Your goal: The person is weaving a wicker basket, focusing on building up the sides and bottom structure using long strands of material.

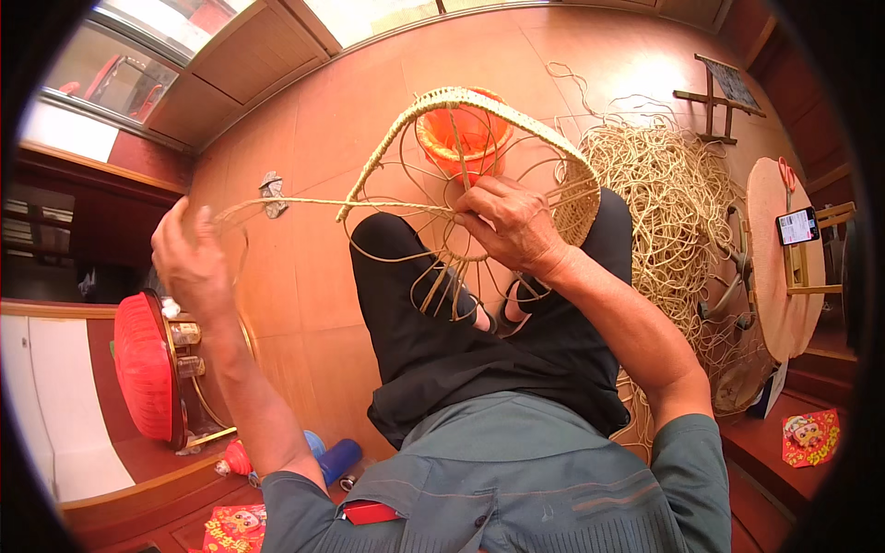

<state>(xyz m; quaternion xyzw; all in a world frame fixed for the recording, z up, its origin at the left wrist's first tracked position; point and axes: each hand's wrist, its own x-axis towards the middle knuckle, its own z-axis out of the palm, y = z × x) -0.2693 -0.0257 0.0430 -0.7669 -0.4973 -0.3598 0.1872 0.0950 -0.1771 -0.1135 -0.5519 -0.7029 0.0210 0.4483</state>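
The grip of the right hand [510, 224], at the centre of the frame, is clenched on the thin pale ribs of a half-woven round basket frame of straw-coloured cane [479, 175], fingers curled down over the spokes where they meet. The grip of the left hand [192, 258], at the left of the frame, is closed on a long pale cane strand [304, 202] that runs level from the hand across to the woven rim — it looks drawn straight between the two. The basket frame stands on edge above the person's lap, its woven band arching across the upper centre of the frame and down the right side, with bare ribs fanning out below the right hand over the black trousers [433, 323].

Behind the frame, seen through its ribs in the upper centre, sits an orange plastic bucket [466, 134] on the reddish-brown wooden floor [304, 304]. A large loose heap of pale cane strands [668, 194] lies at the right of the frame, just beside the person's leg. Further right stands a round wooden tabletop [770, 276] with a phone [797, 226] on it. At the lower left a red round lantern-like object [143, 364] lies, and a blue bottle [339, 458] lies near the left elbow.
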